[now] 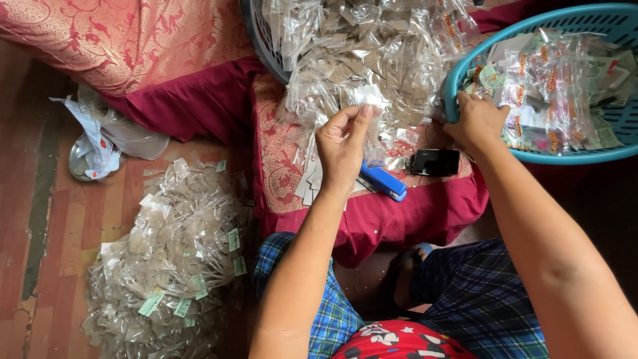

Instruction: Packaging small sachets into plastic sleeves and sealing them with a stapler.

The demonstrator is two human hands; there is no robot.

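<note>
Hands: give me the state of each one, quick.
Left hand: shut, pinching a small clear packet between thumb and fingers.
Right hand: fingers curled over the rim of the teal basket.

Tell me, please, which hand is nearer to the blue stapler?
The left. The left hand is just above the blue stapler, pinching a small clear packet. The right hand is farther right, gripping the teal basket rim.
</note>
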